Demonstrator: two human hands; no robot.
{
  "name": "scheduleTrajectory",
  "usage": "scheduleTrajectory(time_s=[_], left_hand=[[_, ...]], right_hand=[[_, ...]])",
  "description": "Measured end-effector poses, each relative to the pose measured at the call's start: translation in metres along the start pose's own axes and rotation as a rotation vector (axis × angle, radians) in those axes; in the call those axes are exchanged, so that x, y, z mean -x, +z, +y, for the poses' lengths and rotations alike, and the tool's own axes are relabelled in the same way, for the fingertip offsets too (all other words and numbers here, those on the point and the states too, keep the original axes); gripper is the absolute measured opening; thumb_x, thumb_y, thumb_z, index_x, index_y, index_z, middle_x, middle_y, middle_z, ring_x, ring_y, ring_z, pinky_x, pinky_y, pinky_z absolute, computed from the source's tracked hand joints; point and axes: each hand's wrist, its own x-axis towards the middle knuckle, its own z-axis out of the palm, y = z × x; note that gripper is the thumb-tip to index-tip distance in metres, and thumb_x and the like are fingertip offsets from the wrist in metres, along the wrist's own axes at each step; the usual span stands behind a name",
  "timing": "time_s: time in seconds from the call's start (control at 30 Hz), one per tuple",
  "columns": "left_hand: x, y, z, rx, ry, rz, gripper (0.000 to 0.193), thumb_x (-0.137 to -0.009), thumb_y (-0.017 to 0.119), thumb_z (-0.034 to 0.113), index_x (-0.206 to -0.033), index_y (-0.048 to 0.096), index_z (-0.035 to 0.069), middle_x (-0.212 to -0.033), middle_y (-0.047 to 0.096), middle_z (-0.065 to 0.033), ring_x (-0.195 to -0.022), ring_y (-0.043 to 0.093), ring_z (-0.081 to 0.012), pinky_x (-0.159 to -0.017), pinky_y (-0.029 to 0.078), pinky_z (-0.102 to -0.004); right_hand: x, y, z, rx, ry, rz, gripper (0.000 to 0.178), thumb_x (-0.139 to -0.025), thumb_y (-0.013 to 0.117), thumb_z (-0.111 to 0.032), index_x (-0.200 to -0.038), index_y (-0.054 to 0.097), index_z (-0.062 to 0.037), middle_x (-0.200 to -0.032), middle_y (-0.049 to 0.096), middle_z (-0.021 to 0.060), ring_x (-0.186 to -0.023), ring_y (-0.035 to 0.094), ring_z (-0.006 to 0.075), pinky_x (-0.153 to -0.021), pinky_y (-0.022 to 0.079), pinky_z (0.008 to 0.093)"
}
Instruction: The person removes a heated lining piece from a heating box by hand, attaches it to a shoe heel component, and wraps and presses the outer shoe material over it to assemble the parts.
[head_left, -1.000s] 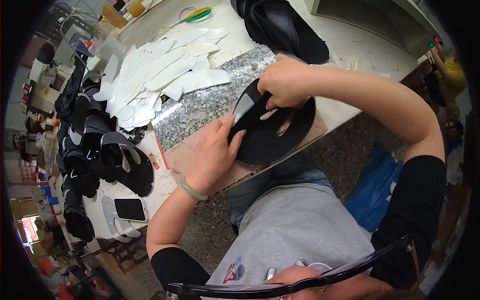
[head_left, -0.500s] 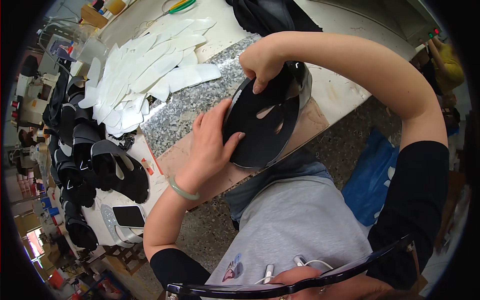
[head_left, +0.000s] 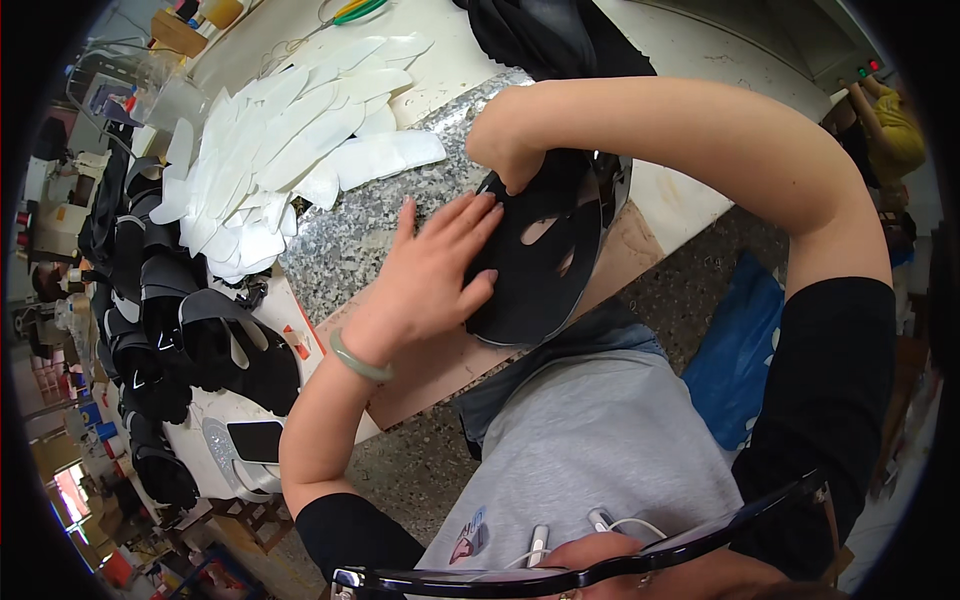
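A black shoe upper [head_left: 535, 285] with two slots cut through it lies in front of me, over a pinkish board and a speckled grey slab. My left hand [head_left: 425, 275] rests on its left edge, fingers stretched out and thumb apart. At the far end of the upper, my right hand [head_left: 505, 140] is closed, its fingers bent down onto the material; the fingertips are partly hidden. A shiny dark strip [head_left: 615, 190] curves along the upper's right side.
Thin white cut pieces [head_left: 290, 130] are heaped beyond my left hand. Several black uppers [head_left: 235, 345] pile up at the left, near a phone [head_left: 255, 442]. Green-handled scissors [head_left: 355, 12] and black cloth [head_left: 560, 35] lie at the back. A person [head_left: 890, 130] is at far right.
My left hand has loosened from the upper's left edge and spread its fingers flatter over it. My right hand has shifted slightly nearer and left, and the upper has moved a little nearer.
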Motion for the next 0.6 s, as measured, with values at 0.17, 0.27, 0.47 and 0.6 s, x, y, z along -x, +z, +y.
scheduleTrajectory(time_s=[0.17,0.27,0.47,0.6], left_hand=[[-0.037,-0.005,-0.020,0.968,-0.332,0.258,0.051,-0.090,0.059,0.018,-0.135,0.042,0.003,-0.124,0.056,-0.0105,-0.110,0.055,-0.0181,-0.092,0.046,-0.0363],[-0.018,0.002,-0.004,1.373,-0.321,0.435,0.051,-0.094,0.056,0.021,-0.138,0.037,0.002,-0.121,0.056,-0.0114,-0.104,0.058,-0.0173,-0.085,0.051,-0.0334],[0.059,0.002,0.047,1.729,-0.566,0.598,0.061,-0.095,0.054,0.032,-0.141,0.026,0.004,-0.124,0.048,-0.0099,-0.111,0.052,-0.0171,-0.082,0.050,-0.0294],[0.096,0.021,0.039,1.235,-0.741,0.868,0.070,-0.088,0.066,0.024,-0.140,0.024,0.001,-0.126,0.042,-0.0125,-0.098,0.053,-0.0143,-0.076,0.049,-0.0267]], right_hand=[[0.025,0.005,-0.013,0.172,-0.051,0.331,0.020,-0.076,0.069,-0.029,-0.077,0.070,-0.0085,-0.082,0.069,0.0079,-0.075,0.065,0.0236,-0.079,0.043,0.0340],[0.041,0.002,-0.029,0.321,-0.096,0.609,0.017,-0.075,0.065,-0.027,-0.067,0.068,-0.0127,-0.075,0.066,0.0006,-0.077,0.058,0.0169,-0.080,0.038,0.0305],[0.037,0.044,-0.093,0.452,-0.312,1.295,0.016,-0.068,0.059,-0.021,-0.067,0.069,-0.0081,-0.094,0.059,0.0050,-0.102,0.047,0.0225,-0.081,0.038,0.0306],[0.033,0.075,-0.147,0.151,-0.259,1.422,0.016,-0.067,0.060,-0.020,-0.070,0.069,-0.0064,-0.092,0.054,0.0047,-0.095,0.047,0.0214,-0.069,0.039,0.0313]])
